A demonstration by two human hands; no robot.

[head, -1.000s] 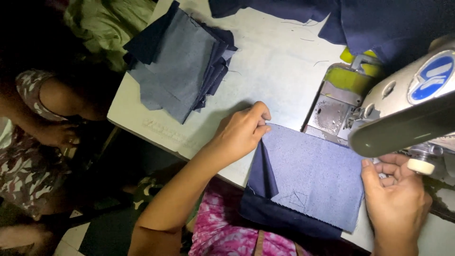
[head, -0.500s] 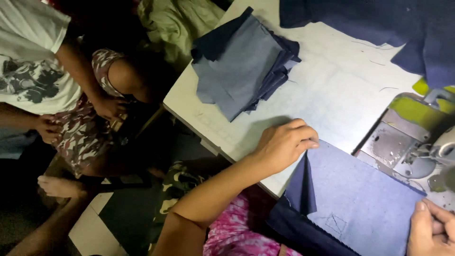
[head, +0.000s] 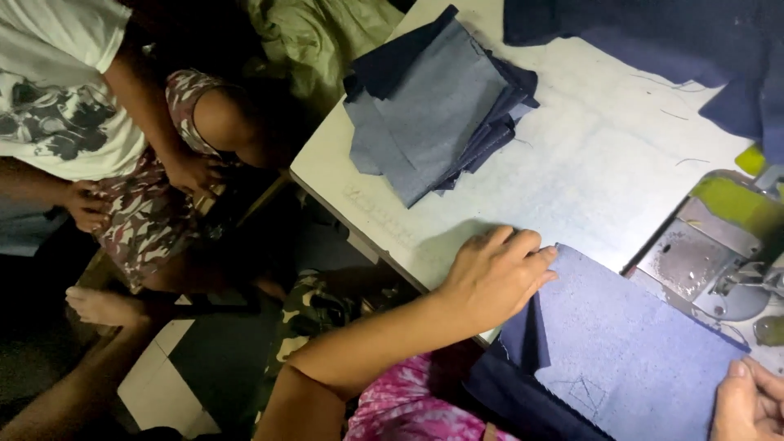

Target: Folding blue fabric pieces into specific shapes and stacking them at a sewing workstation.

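A blue denim piece (head: 621,351) lies flat on the white table (head: 588,188) in front of a sewing machine's metal bed (head: 694,261). My left hand (head: 494,273) rests with curled fingers on the piece's left edge, where the cloth folds under. My right hand (head: 747,404) shows only partly at the bottom right corner, its fingers touching the cloth's right edge. Whether it grips the cloth is unclear.
A stack of cut denim pieces (head: 433,106) lies at the table's far left. Dark blue fabric (head: 653,41) covers the far right. A person in a white shirt and patterned shorts (head: 122,188) sits on the floor at left. Green cloth (head: 318,41) lies beyond the table's edge.
The view has swung left, so the machine head has left the frame and the seated person shows more. My left hand stays on the cloth's left edge; my right hand has slid toward the corner.
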